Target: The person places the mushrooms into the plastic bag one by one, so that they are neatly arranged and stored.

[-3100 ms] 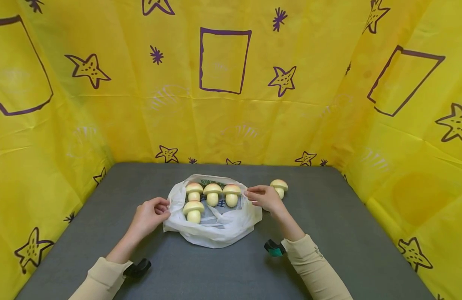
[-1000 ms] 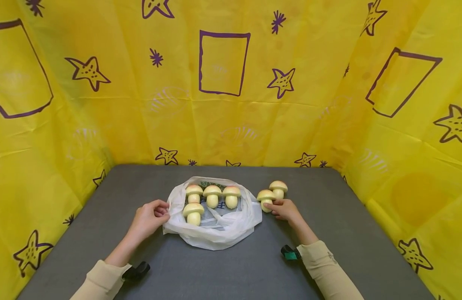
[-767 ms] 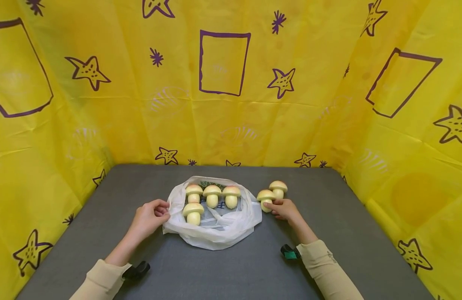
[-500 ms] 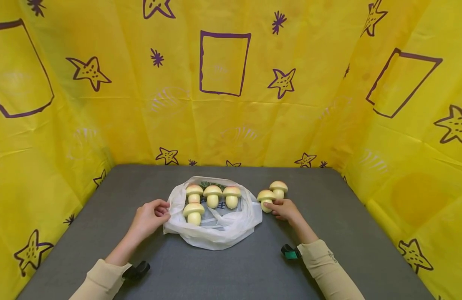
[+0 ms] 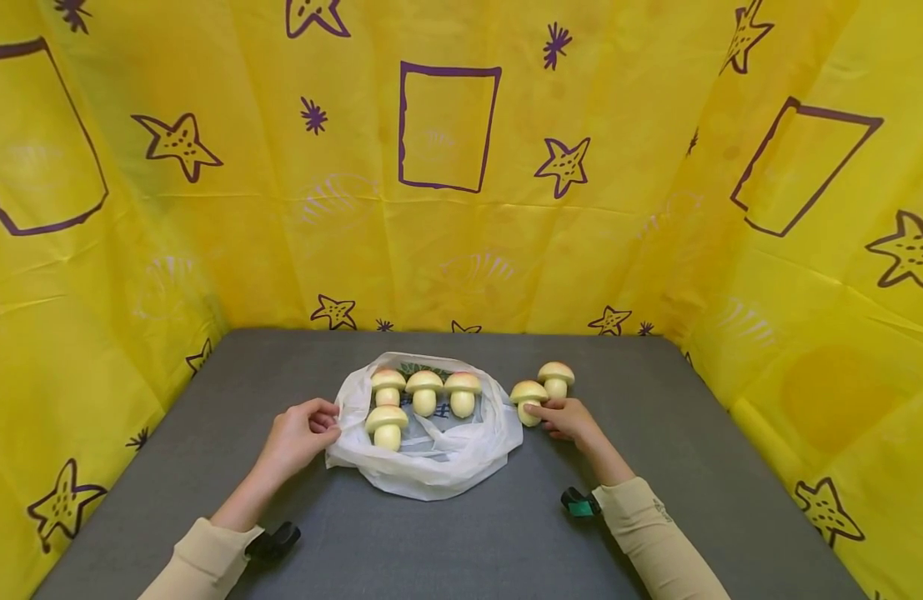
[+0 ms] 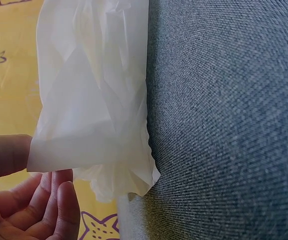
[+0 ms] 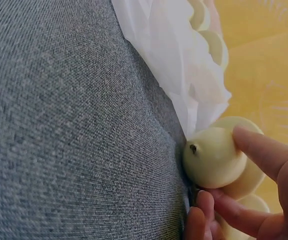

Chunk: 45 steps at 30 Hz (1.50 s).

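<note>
A white plastic bag (image 5: pixel 438 477) lies with its mouth spread on the table, several cream toy mushrooms (image 5: pixel 424 393) with orange-tinged caps inside it. At the bag's left rim, my left hand (image 5: pixel 298 435) pinches the plastic between thumb and fingers; the left wrist view shows the bag edge (image 6: pixel 58 155) there. My right hand (image 5: pixel 574 419) grips the stem of another toy mushroom (image 5: pixel 529 390) just outside the bag's right rim. In the right wrist view the thumb and fingers lie about this mushroom's rounded stem (image 7: pixel 216 157). One more toy mushroom (image 5: pixel 555 372) stands just behind it.
A dark grey cloth covers the table (image 5: pixel 401 550). Yellow curtains (image 5: pixel 446 250) with purple drawings enclose its back and sides. A black wrist strap (image 5: pixel 273 542) is on the left arm, another strap (image 5: pixel 581 504) with a green patch on the right.
My right hand has left the bag's right rim and taken hold of the nearer loose mushroom, which has shifted slightly left. My left hand stays at the bag's left rim.
</note>
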Each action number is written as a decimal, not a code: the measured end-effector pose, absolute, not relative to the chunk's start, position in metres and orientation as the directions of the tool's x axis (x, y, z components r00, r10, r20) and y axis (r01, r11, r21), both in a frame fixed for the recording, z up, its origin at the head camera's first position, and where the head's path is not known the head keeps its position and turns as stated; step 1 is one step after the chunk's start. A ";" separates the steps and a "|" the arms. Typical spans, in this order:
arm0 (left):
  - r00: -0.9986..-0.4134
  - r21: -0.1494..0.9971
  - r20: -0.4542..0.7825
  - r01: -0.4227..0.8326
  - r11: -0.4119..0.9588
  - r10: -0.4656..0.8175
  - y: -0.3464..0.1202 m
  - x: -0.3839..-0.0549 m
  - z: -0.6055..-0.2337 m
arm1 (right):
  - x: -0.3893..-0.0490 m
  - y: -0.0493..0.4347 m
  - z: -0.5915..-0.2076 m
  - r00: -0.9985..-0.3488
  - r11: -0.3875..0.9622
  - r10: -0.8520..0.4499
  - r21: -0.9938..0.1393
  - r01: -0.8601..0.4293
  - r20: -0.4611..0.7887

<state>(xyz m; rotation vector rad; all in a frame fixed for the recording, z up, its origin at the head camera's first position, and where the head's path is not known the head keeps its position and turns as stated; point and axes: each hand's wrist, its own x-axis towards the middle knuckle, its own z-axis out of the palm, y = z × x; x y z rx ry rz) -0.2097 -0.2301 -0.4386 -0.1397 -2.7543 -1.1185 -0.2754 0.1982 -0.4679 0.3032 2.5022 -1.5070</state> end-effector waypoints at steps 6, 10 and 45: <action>-0.982 0.687 0.189 0.150 0.711 0.024 -0.230 -0.209 -0.438 | -0.276 0.198 -0.470 -0.958 0.444 0.066 -0.852 0.278 -0.278; -0.981 0.688 0.192 0.152 0.710 0.024 -0.230 -0.209 -0.439 | -0.275 0.198 -0.470 -0.959 0.438 0.071 -0.855 0.277 -0.274; -0.980 0.689 0.201 0.151 0.709 0.013 -0.229 -0.211 -0.439 | -0.268 0.199 -0.454 -0.968 0.332 0.035 -0.910 0.248 -0.250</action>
